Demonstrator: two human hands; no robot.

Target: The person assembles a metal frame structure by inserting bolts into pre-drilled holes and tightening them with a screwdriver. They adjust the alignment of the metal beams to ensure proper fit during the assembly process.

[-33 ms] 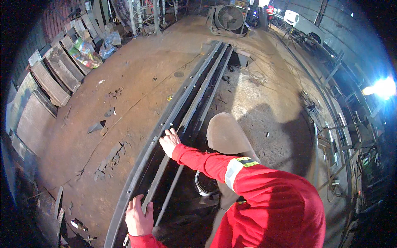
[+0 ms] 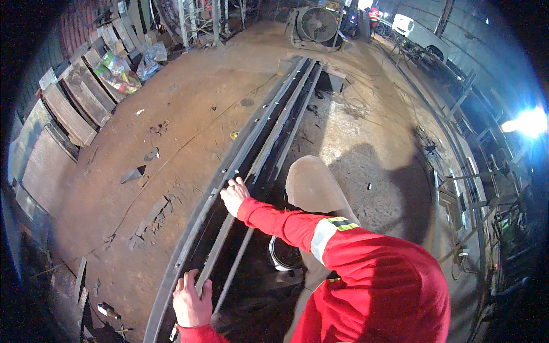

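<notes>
Long dark steel beams (image 2: 197, 243) run from the lower left up to the top centre, with small pale bits along the flange. My left hand (image 2: 193, 302) is on the near part of the beam, fingers curled over it and thumb apart. Farther along, my right hand (image 2: 234, 197) has its fingers bent around the same steel, their tips partly hidden. Both arms wear red sleeves; the right sleeve (image 2: 377, 246) has a reflective band. Beside the beams, under my right arm, is a round dark container with a pale rim (image 2: 274, 257), partly covered.
A large drum fan (image 2: 318, 26) stands beyond the beams' far end. Plates and panels (image 2: 68, 114) lean at the left, near plastic bags (image 2: 117, 74). Scraps (image 2: 151, 220) lie on the brown floor. Metal racks (image 2: 486, 200) and a bright lamp (image 2: 529, 122) are at the right.
</notes>
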